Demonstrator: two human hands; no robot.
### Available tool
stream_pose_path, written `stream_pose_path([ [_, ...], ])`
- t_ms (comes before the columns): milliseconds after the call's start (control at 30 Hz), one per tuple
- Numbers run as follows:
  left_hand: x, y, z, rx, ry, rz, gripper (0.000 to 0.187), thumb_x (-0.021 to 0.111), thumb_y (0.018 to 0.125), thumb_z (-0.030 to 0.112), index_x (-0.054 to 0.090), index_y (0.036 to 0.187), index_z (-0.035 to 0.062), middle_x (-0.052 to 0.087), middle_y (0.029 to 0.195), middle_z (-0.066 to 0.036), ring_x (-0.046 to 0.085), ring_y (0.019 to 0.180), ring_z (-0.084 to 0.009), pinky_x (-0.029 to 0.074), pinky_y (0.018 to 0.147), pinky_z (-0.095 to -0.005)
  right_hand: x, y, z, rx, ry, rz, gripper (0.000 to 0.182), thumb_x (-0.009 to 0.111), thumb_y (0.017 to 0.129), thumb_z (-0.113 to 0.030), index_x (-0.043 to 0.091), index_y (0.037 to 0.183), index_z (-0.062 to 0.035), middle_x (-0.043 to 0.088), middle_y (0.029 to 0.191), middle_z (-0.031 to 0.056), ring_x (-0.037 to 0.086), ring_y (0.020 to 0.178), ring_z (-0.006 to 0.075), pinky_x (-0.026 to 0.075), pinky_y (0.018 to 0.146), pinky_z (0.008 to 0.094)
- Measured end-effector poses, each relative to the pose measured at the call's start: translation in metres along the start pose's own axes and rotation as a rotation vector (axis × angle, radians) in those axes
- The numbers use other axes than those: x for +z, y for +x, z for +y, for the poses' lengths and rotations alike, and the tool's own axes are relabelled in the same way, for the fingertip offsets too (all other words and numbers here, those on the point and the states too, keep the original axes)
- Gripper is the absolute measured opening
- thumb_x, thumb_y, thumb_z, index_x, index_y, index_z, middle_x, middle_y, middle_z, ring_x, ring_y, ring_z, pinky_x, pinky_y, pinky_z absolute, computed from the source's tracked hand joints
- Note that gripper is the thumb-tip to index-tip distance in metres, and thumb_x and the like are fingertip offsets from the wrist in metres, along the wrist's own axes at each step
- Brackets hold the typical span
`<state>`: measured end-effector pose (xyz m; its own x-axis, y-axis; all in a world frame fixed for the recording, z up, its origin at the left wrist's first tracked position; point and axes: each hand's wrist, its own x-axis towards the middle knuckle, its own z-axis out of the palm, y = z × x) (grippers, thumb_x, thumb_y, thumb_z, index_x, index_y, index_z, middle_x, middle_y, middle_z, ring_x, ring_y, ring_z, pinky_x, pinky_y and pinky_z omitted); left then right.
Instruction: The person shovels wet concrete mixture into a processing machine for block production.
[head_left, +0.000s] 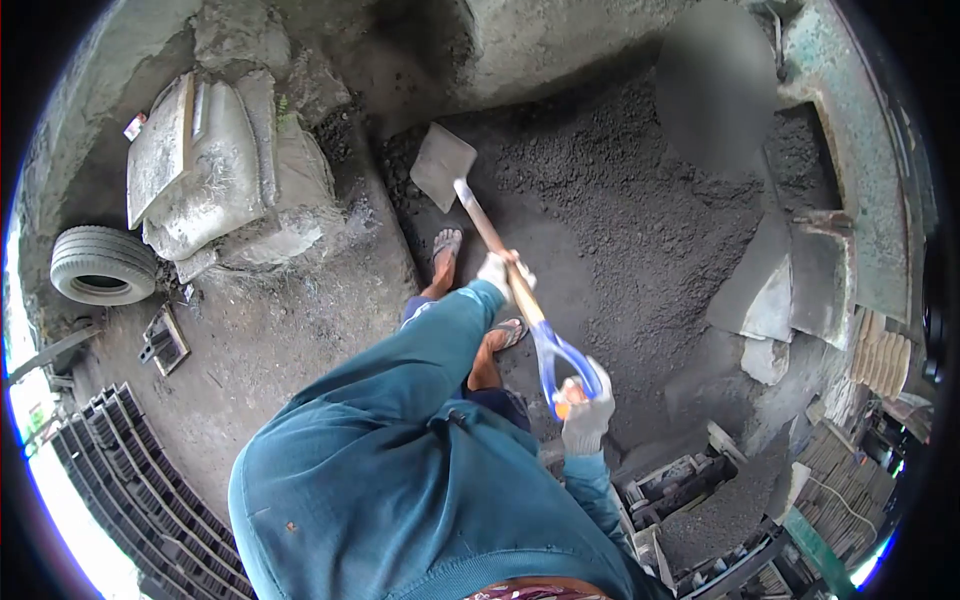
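Observation:
A shovel [483, 222] with a flat square blade, wooden shaft and blue D-shaped handle slants across the middle of the view. Its blade is at the upper left end, near the edge of the dark ground, and carries no visible heap. My left hand [506, 275], in a light glove, is wrapped round the middle of the shaft. Gloved too, my right hand [587, 408] is closed on the grip of the blue handle. To the right of the shovel spreads a heap of dark, lumpy material [640, 220].
My sandalled feet stand beside the shaft. Left are stacked dusty sacks [225, 150], a tyre [103, 265], a small frame [165, 340] and dark racks [140, 480]. Metal sheets [820, 280] lean at the right; machinery [690, 485] stands lower right.

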<state>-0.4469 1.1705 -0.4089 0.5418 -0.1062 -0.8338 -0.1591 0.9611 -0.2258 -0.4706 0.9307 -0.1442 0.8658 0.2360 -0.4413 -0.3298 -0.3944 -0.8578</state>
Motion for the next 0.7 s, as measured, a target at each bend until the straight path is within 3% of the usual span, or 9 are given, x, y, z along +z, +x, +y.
stream_pose_path([
  [67,-0.024,0.002,-0.062,-0.062,0.283,0.309,0.011,0.058,0.081,0.018,0.052,0.075,0.0123,0.048,0.059,-0.007,0.049,0.051,-0.0276,0.05,0.057,-0.0504,-0.035,-0.02,0.088,0.227,0.222,0.211,0.035,0.067,0.081,0.0,0.061,0.115,0.0037,0.065,0.087,0.0104,0.064,0.066,0.0186,0.055,0.055,0.0307],
  [133,-0.082,0.023,-0.102,-0.131,0.293,0.369,0.011,0.059,0.084,0.017,0.053,0.076,0.0114,0.048,0.059,-0.007,0.05,0.048,-0.0292,0.05,0.051,-0.0523,-0.059,-0.045,0.129,0.519,0.319,0.374,0.024,0.065,0.082,0.0,0.064,0.105,0.0032,0.064,0.08,0.0103,0.061,0.058,0.0171,0.054,0.053,0.0312],
  [200,-0.125,0.009,-0.118,0.012,0.277,0.127,0.014,0.053,0.093,0.024,0.057,0.084,0.0137,0.052,0.065,-0.009,0.056,0.054,-0.031,0.051,0.052,-0.0539,-0.074,-0.077,0.194,0.377,-0.252,0.597,0.016,0.066,0.083,0.0,0.065,0.098,0.0019,0.064,0.073,0.0099,0.06,0.054,0.0175,0.052,0.05,0.0324],
  [267,-0.167,0.036,-0.117,0.079,0.384,0.199,0.018,0.05,0.095,0.026,0.058,0.085,0.0135,0.054,0.066,-0.01,0.057,0.053,-0.0322,0.051,0.05,-0.0544,-0.086,-0.1,0.237,0.409,0.281,0.412,0.014,0.068,0.083,-0.004,0.065,0.096,0.001,0.064,0.073,0.0108,0.061,0.055,0.0188,0.052,0.049,0.0327],
  [300,-0.196,0.066,-0.112,0.096,0.469,0.311,0.019,0.05,0.094,0.026,0.057,0.083,0.0127,0.053,0.065,-0.01,0.056,0.051,-0.0327,0.051,0.049,-0.0544,-0.085,-0.1,0.253,0.413,0.545,0.313,0.013,0.069,0.083,-0.005,0.066,0.094,0.0006,0.065,0.073,0.0113,0.061,0.056,0.0195,0.051,0.049,0.0328],
  [400,-0.242,0.105,-0.087,0.065,0.617,0.672,0.022,0.047,0.094,0.025,0.057,0.08,0.011,0.053,0.063,-0.011,0.055,0.048,-0.0337,0.051,0.047,-0.0546,-0.02,-0.072,0.281,0.651,-0.113,0.618,0.013,0.07,0.081,-0.005,0.066,0.092,-0.0001,0.065,0.073,0.0117,0.061,0.056,0.021,0.051,0.047,0.0342],
  [467,-0.202,0.095,-0.039,-0.026,0.592,0.875,0.024,0.042,0.095,0.024,0.057,0.081,0.0111,0.051,0.063,-0.014,0.056,0.054,-0.0331,0.054,0.054,-0.0555,0.025,-0.042,0.298,0.885,0.129,0.543,0.015,0.07,0.078,-0.001,0.066,0.093,-0.0007,0.065,0.072,0.01,0.061,0.056,0.0213,0.052,0.048,0.0361],
  [600,-0.193,0.105,0.051,-0.016,0.674,0.831,0.014,0.05,0.09,0.017,0.054,0.081,0.0072,0.051,0.064,-0.011,0.054,0.053,-0.0315,0.056,0.057,-0.0535,0.116,-0.022,0.323,0.842,0.426,0.561,0.02,0.059,0.075,0.013,0.063,0.09,-0.0005,0.06,0.067,0.0092,0.056,0.051,0.0184,0.047,0.044,0.0355],
  [700,-0.183,0.104,0.093,0.032,0.727,0.798,0.014,0.051,0.088,0.016,0.054,0.078,0.0076,0.053,0.065,-0.013,0.053,0.051,-0.0332,0.055,0.056,-0.0541,0.152,-0.016,0.319,0.91,0.787,0.455,0.015,0.068,0.077,0.003,0.062,0.088,-0.0048,0.055,0.06,0.0081,0.05,0.045,0.0193,0.046,0.043,0.0374],
])
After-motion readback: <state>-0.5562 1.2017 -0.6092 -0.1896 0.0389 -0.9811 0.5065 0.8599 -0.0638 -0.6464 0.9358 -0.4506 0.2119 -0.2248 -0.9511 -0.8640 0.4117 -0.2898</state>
